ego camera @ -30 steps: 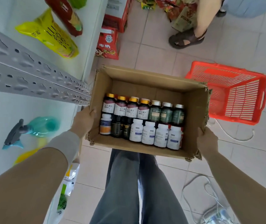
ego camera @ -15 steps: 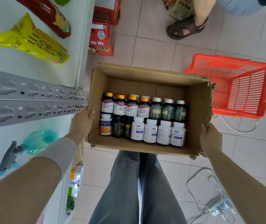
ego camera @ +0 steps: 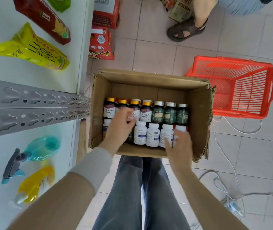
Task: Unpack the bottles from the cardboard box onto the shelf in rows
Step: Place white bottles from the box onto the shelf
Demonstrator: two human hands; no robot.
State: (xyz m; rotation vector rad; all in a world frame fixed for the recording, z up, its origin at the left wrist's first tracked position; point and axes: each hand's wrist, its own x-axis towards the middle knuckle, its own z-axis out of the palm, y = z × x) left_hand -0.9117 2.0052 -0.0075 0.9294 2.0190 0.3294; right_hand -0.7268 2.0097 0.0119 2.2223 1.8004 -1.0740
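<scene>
An open cardboard box [ego camera: 197, 113] sits in front of my legs, beside the white shelf [ego camera: 32, 75]. Inside, gold-capped dark bottles [ego camera: 146, 110] and silver-capped green bottles [ego camera: 169, 113] form the far row, and white bottles [ego camera: 152, 135] the near row. My left hand [ego camera: 120, 127] reaches into the box's left side, its blurred, loosely bent fingers over the gold-capped bottles. Over the rightmost white bottle [ego camera: 180, 127] lies my right hand [ego camera: 179, 145], thumb on one side and fingers on the other. How firmly it holds is unclear.
The shelf's grey perforated rail [ego camera: 32, 107] runs up to the box's left wall. Snack bags [ego camera: 31, 50] and a spray bottle [ego camera: 32, 153] lie on the shelves. A red basket [ego camera: 238, 87], cables [ego camera: 223, 163], red cartons [ego camera: 101, 45] and another person's sandalled foot [ego camera: 185, 29] are on the tiled floor.
Both hands have let go of the box's side walls and moved inside it, over the bottles. The box has barely shifted.
</scene>
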